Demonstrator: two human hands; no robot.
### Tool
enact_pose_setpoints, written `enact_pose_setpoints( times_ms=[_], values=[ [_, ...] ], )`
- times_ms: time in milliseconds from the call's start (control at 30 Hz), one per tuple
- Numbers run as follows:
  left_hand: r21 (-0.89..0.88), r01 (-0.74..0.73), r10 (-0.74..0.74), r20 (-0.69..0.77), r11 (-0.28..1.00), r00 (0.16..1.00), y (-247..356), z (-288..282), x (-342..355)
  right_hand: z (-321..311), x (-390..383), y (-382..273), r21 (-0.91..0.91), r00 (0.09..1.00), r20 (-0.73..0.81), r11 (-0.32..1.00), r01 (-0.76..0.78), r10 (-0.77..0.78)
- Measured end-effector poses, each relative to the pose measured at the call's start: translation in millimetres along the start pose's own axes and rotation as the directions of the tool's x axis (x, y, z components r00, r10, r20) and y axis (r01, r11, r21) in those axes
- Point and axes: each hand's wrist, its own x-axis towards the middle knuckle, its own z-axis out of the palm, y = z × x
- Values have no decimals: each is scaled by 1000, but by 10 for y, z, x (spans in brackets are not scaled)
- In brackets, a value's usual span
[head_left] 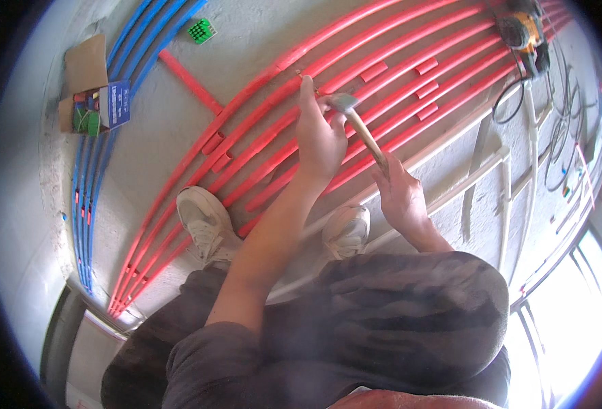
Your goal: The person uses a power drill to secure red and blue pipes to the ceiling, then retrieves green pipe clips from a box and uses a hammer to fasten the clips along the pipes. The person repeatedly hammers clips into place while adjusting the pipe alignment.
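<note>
Hammer [359, 127]: gripped its handle [373, 148] in right hand [403, 198]; held left hand [321, 142] half-curled at red pipe [282, 93], could not tell around what.

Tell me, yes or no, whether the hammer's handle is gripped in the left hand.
No: the right hand grips the handle of the hammer, while the left hand is beside its head.

A lone head-worn fisheye looks steeply down from above and behind the left hand [320, 140] and right hand [402, 196], fairly near, taking in floor [147, 146] around them.
</note>
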Motion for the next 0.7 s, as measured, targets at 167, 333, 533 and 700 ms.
enact_pose_setpoints(
  times_ms=[167,333,533,700],
  values=[
    [-32,39,-40,-30,999,999,159,33,16,2,-92,73,103,994,-76,991,89,-81],
    [0,-141,141,-70,990,988,-208,53,-162,121,60,190,-47,999,30,998,32,-30],
    [646,-191,286,-43,739,957,-311,-530,-502,30,-17,170,118,998,-64,993,32,-24],
    [704,-284,332,73,651,940,-504,-692,-543,129,8,273,49,988,-91,991,126,-121]
  ],
)
